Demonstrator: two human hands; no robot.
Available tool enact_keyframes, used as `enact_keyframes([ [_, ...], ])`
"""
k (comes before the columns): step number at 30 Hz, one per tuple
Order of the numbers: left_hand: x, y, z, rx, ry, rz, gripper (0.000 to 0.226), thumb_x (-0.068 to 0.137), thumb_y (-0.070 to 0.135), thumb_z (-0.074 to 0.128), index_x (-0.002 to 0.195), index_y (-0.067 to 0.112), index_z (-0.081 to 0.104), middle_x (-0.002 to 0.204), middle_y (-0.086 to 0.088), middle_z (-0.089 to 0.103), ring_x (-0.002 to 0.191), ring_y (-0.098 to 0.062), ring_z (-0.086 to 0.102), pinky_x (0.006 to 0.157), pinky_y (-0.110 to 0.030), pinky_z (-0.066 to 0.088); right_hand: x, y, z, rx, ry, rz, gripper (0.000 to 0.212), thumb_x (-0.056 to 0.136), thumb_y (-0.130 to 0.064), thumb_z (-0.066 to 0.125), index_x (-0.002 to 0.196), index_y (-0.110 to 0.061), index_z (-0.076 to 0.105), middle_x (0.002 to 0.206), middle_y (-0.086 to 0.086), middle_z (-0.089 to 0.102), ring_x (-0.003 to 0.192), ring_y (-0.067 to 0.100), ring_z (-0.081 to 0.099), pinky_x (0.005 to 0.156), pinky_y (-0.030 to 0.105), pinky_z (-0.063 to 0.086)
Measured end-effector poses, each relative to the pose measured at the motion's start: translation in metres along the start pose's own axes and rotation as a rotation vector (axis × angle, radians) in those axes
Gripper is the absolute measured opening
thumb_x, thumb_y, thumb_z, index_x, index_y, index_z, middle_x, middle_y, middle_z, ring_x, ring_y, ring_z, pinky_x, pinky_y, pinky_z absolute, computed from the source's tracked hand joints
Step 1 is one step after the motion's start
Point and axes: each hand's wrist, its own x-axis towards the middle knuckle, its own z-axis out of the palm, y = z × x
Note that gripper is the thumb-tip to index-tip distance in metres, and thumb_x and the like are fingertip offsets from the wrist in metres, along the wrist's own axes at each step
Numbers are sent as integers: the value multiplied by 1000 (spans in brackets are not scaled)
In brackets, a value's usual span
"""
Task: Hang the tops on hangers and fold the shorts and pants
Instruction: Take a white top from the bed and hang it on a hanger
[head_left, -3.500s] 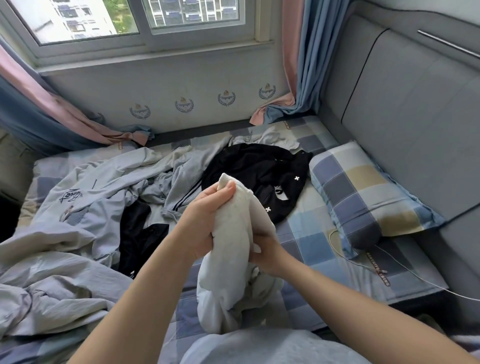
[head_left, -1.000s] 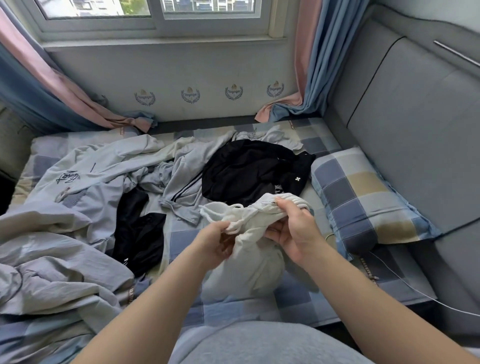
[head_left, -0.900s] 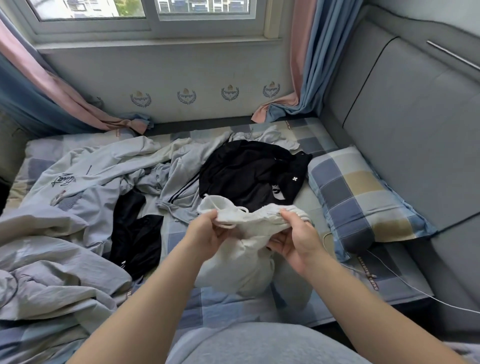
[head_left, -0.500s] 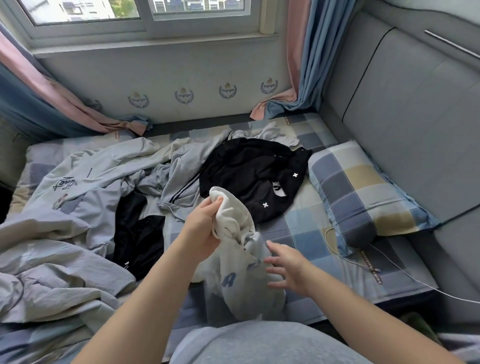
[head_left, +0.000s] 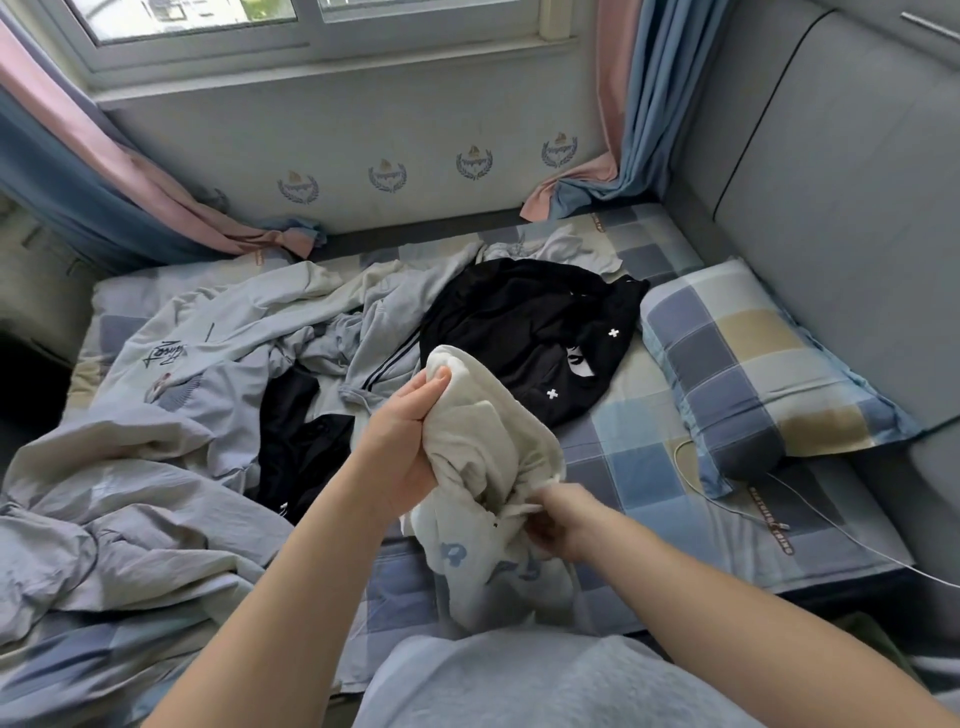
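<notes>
- White garment (head_left: 483, 457): a bunched, cream-white piece with a pale blue print on its lower part. It is held up over the near edge of the bed, and its lower end hangs down toward the person's lap.
- Left hand (head_left: 402, 441): its fingers and thumb are closed round the upper bundle of the white garment, with the thumb pressed on top of the cloth.
- Right hand (head_left: 563, 519): lower and nearer the person. Its fingers curl into a fold at the garment's middle and clasp it; the fingertips are partly hidden by the cloth.
- Black garment (head_left: 524, 332): lies spread on the bed just beyond the hands and carries small white crosses.
- Grey striped garment (head_left: 384, 338): lies crumpled beside the black garment on its left, touching it.
- Second black garment (head_left: 296, 436): lies left of the left hand, partly under pale clothing.
- Pale printed top (head_left: 208, 364): spread across the left part of the bed.
- Crumpled quilt (head_left: 104, 519): lies at the near left.
- Chequered sheet (head_left: 639, 457): covers the mattress under all the clothes.
- Chequered pillow (head_left: 753, 364): lies on the right against the grey padded headboard (head_left: 831, 182).
- White cable (head_left: 831, 525): runs over the sheet just in front of the pillow.
- Curtains (head_left: 623, 130): pink and blue, hanging at both sides of the window.
</notes>
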Motion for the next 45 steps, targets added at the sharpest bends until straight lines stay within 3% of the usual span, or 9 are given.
enact_keyframes([
  [5, 8, -4, -36, 383, 125, -101, 40, 81, 6, 77, 117, -4, 63, 106, -26, 70, 87, -34, 72, 69, -39, 60, -3, -19, -25, 534, -61, -106, 21, 99, 4, 38, 96, -4, 57, 82, 17, 61, 69, 25, 60, 43, 30, 55],
  [12, 41, -62, -89, 1287, 472, -315, 16, 85, 7, 61, 96, 1, 69, 80, -9, 67, 72, -24, 64, 60, -30, 50, -14, -25, -47, 775, -74, -156, 38, 81, 4, 32, 107, -3, 60, 100, 22, 66, 89, 35, 61, 78, 47, 50],
  [19, 53, -85, -96, -82, 556, -255, 29, 109, 13, 40, 129, -6, 47, 117, -28, 61, 100, -36, 65, 84, -45, 55, -3, -15, -68, 683, -138, -170, 27, 103, -21, 51, 124, -4, 58, 109, 22, 72, 104, 37, 66, 87, 54, 56],
  [23, 55, -73, -94, -525, 476, -270, 36, 111, 15, 27, 126, -9, 51, 85, -26, 70, 64, -26, 72, 52, -30, 57, 7, -16, -79, 816, -88, -189, 30, 106, -26, 47, 126, -6, 55, 109, 21, 65, 109, 34, 62, 94, 51, 49],
  [26, 50, -78, -89, -513, 444, -357, 37, 108, 6, 26, 111, -11, 59, 84, -29, 70, 63, -35, 73, 48, -35, 59, 12, -14, -84, 892, -66, -184, 32, 108, -25, 38, 127, -3, 54, 110, 23, 64, 117, 38, 59, 88, 55, 54],
  [30, 43, -90, -93, -441, 325, -554, 28, 100, 8, 46, 117, -5, 63, 119, -26, 65, 107, -38, 64, 103, -50, 48, 16, -9, -77, 719, -50, -36, 30, 109, -17, 35, 130, -13, 56, 84, 20, 71, 69, 36, 70, 43, 48, 55],
  [37, 36, -106, -107, -130, 165, -701, 74, 89, 68, 55, 115, 1, 73, 121, -21, 69, 109, -37, 68, 94, -50, 54, 14, 4, -73, 516, -170, 90, 69, 94, -64, 51, 124, -4, 67, 114, 21, 66, 102, 36, 61, 105, 52, 42],
  [41, 30, -115, -99, 385, 120, -737, 36, 86, 23, 79, 112, 1, 70, 102, -16, 76, 88, -28, 75, 70, -37, 60, 11, 22, -69, 213, -130, 87, 34, 97, -28, 63, 123, -7, 63, 99, 21, 68, 86, 35, 65, 85, 50, 53],
  [45, 30, -128, -104, 365, 351, -630, 26, 91, 7, 72, 114, 0, 64, 102, -20, 73, 96, -36, 70, 88, -50, 57, 11, 37, -76, 350, 10, 62, 26, 100, -16, 55, 124, -7, 59, 91, 19, 65, 78, 31, 62, 56, 38, 58],
])
